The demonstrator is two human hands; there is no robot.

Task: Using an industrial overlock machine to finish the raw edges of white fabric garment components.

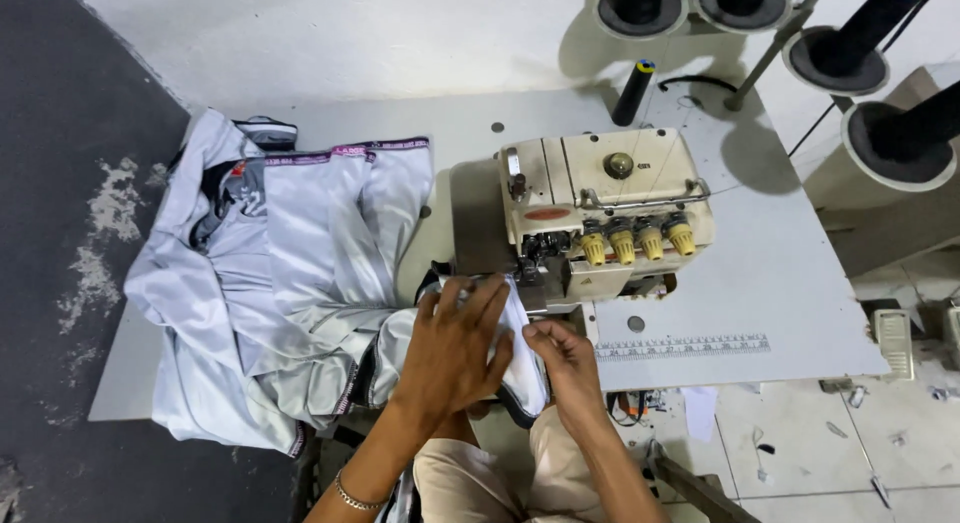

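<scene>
A cream sewing machine (600,218) stands on a pale grey table (760,283) and serves as the landmark. Just in front of its needle end lies a piece of light grey cloth with a dark edge (520,368), hanging off the table's near side toward the person's lap.

The left hand (455,348) lies flat on this cloth, just in front and to the left of the machine, its fingers spread wide and pressing down, gripping nothing. The right hand (565,358) sits directly in front of the machine, touching the cloth's right edge; its fingers are drawn narrow, pinching that dark edge between thumb and fingertips. A thin bracelet (355,498) circles the left wrist.

To the left of the machine a heap of light grey garments (270,283) with dark and purple bands covers the table's left end. Behind the machine a black thread cone (633,91) stands, and further behind and to the right are more black thread cones on round bases (900,133). A printed ruler strip (685,346) runs along the table, in front and to the right of the machine.
</scene>
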